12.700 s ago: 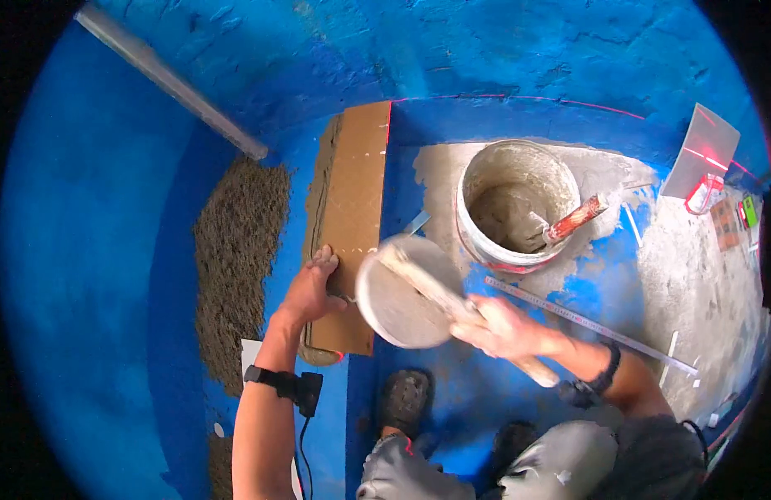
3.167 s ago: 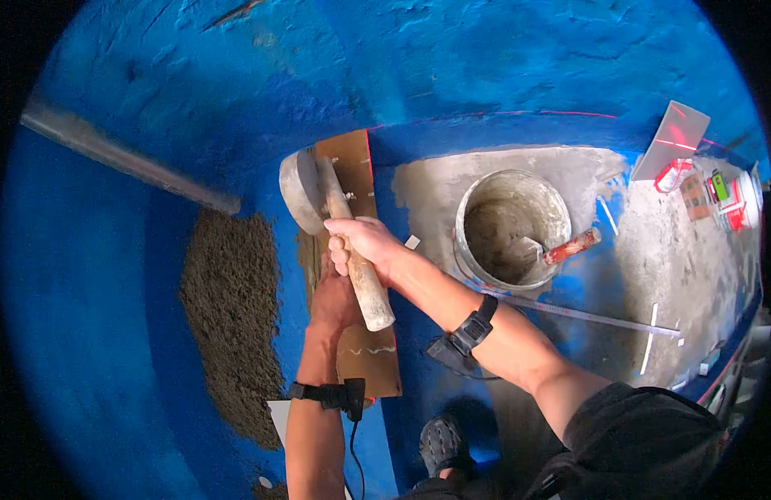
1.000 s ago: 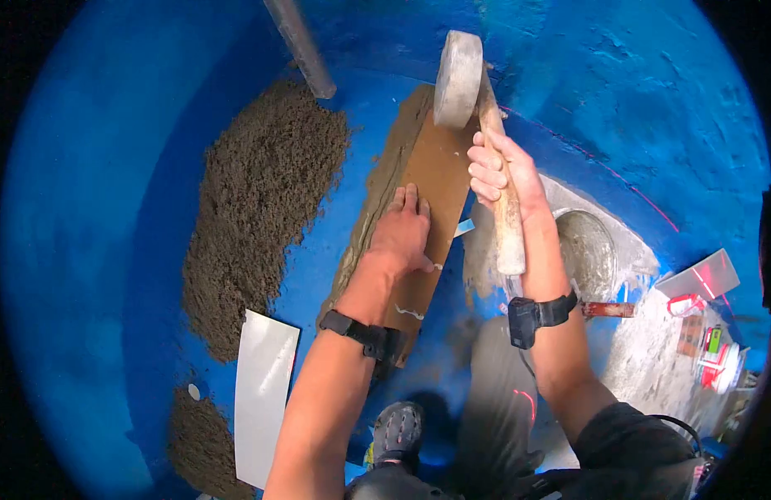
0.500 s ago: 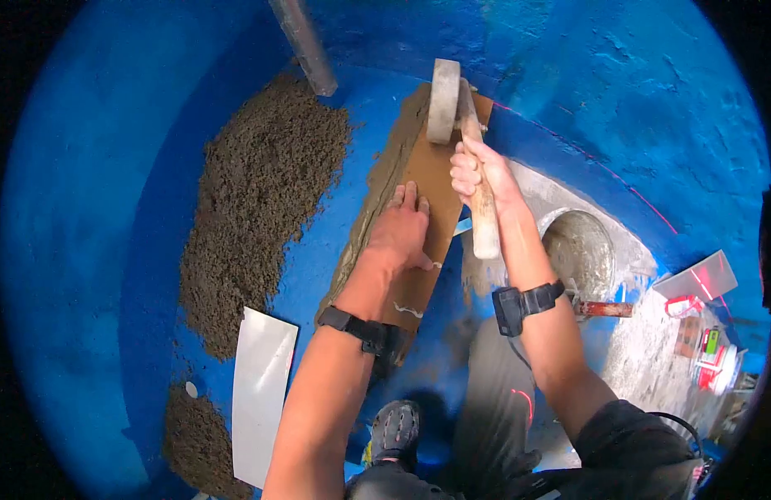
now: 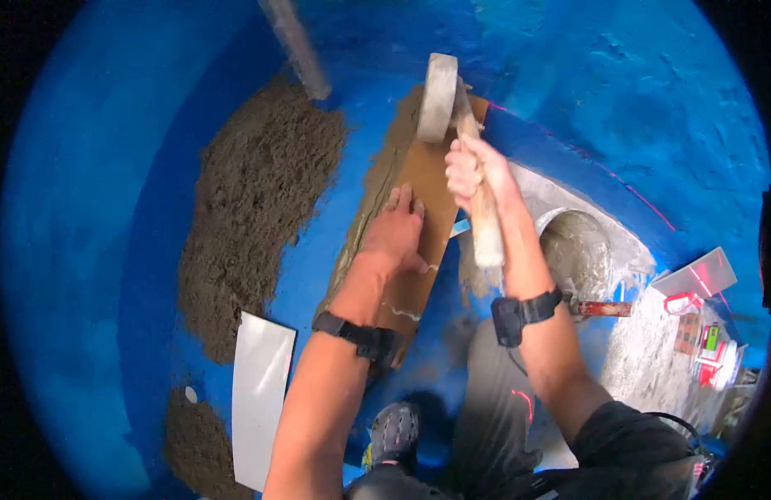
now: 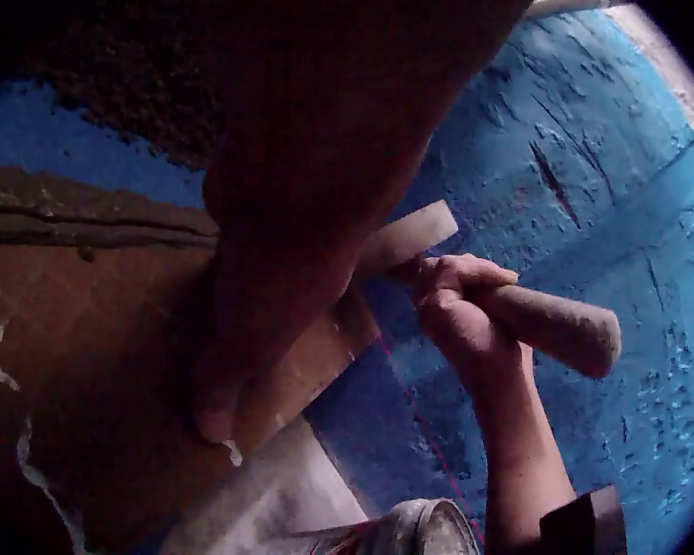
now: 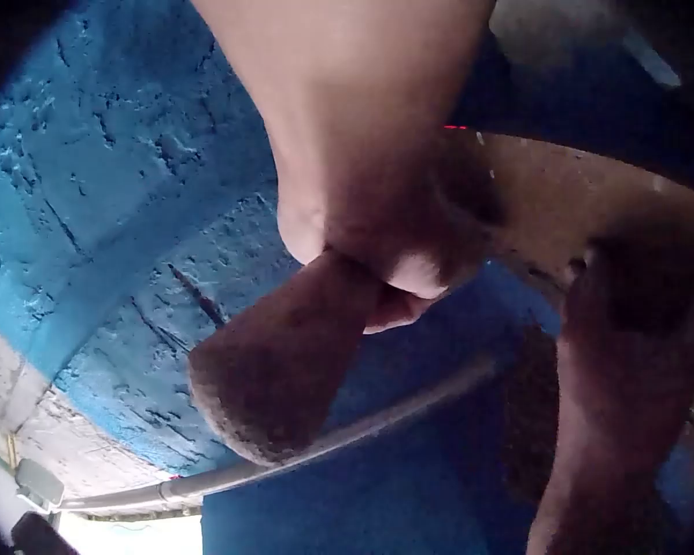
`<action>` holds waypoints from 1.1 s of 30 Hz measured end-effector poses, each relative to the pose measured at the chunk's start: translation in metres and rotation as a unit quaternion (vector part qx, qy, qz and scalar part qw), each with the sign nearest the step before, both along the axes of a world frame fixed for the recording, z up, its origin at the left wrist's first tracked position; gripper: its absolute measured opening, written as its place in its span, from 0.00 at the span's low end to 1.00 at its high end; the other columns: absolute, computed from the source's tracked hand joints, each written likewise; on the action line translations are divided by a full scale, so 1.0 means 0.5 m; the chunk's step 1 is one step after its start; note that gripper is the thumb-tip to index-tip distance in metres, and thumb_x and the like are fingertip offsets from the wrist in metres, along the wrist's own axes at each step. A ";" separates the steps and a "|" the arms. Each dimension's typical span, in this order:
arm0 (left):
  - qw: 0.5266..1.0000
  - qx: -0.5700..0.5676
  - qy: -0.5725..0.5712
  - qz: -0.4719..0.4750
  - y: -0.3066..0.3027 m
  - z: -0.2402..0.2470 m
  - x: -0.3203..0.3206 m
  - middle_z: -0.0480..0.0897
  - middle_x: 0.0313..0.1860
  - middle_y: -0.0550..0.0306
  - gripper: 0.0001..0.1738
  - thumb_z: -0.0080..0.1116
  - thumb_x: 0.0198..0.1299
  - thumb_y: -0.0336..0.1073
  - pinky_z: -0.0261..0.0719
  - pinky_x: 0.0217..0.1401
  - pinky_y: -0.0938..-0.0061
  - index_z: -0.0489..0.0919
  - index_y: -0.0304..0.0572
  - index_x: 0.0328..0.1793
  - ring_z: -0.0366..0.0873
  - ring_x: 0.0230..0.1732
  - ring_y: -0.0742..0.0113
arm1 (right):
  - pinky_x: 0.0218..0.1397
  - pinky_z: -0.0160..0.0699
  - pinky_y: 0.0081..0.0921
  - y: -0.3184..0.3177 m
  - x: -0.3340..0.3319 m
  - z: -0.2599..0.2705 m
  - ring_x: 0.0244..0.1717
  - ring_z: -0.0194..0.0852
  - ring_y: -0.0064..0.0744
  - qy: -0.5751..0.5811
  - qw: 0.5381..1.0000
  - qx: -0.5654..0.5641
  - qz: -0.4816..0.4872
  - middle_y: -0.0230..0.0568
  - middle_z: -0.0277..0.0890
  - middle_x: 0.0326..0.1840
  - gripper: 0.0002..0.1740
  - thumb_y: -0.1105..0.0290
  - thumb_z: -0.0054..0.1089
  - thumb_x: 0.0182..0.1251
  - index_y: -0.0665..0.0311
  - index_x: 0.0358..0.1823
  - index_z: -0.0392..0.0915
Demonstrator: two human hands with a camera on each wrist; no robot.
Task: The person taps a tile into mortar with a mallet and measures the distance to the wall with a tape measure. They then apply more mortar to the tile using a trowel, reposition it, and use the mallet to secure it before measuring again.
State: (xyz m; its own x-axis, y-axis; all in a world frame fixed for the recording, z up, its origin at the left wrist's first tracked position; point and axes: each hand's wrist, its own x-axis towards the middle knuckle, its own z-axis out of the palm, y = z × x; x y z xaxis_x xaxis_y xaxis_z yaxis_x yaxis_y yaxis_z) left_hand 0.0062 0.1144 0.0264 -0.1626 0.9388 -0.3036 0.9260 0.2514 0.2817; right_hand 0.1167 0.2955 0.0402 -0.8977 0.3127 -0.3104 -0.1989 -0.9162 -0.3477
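Observation:
A long brown tile (image 5: 442, 179) lies along a ledge, with grey mortar (image 5: 375, 187) showing beside its left edge. My left hand (image 5: 394, 236) rests flat on the tile, fingers straight. Round the wooden handle of a mallet (image 5: 437, 98) curl the fingers of my right hand (image 5: 477, 171); the mallet's pale round head is over the tile's far end, and whether it touches cannot be told. In the left wrist view the right hand (image 6: 469, 312) grips the handle (image 6: 555, 330). The handle's thick end (image 7: 283, 359) fills the middle of the right wrist view.
Dark mortar (image 5: 256, 200) is heaped left of the tile, near a white panel (image 5: 262, 396). At right stand a bucket (image 5: 578, 250) with a red-handled tool (image 5: 603, 308), and a grey plate (image 5: 700, 275). A pipe (image 5: 298, 50) slants at the top. A shoe (image 5: 395, 433) is below.
Since the earliest frame, the left hand has moved farther up the tile and the mallet has gone from beside the tile to its far end. Over the last second the mallet has come lower and left.

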 end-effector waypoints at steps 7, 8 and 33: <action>1.000 0.010 -0.026 0.003 0.005 -0.002 -0.009 0.53 0.88 0.27 0.71 0.90 0.30 0.49 0.67 0.85 0.53 0.65 0.32 0.84 0.55 0.87 0.33 | 0.24 0.70 0.25 -0.010 -0.026 0.013 0.20 0.66 0.22 -0.043 0.998 0.048 -0.017 0.26 0.66 0.25 0.11 0.60 0.61 0.81 0.55 0.42 0.70; 0.999 -0.005 -0.042 0.014 0.009 -0.011 -0.014 0.54 0.88 0.27 0.73 0.90 0.28 0.49 0.67 0.85 0.53 0.64 0.32 0.84 0.54 0.88 0.33 | 0.23 0.70 0.26 -0.010 -0.028 0.007 0.21 0.67 0.22 -0.002 1.000 0.015 -0.013 0.26 0.67 0.25 0.11 0.60 0.61 0.80 0.55 0.42 0.70; 1.000 0.016 -0.015 0.004 -0.004 0.024 -0.011 0.56 0.87 0.27 0.67 0.89 0.34 0.43 0.67 0.85 0.54 0.65 0.27 0.83 0.55 0.88 0.35 | 0.14 0.61 0.20 -0.117 0.282 0.127 0.13 0.60 0.16 0.011 0.996 0.072 -0.045 0.21 0.64 0.21 0.11 0.58 0.48 0.87 0.54 0.45 0.73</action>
State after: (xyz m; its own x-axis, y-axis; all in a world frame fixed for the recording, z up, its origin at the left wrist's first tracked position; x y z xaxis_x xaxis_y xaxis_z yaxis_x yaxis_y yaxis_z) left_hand 0.0005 0.1126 0.0384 -0.1620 0.9465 -0.2791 0.9145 0.2503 0.3178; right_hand 0.2577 0.2371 0.1038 -0.8695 0.4330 -0.2377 -0.2873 -0.8349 -0.4695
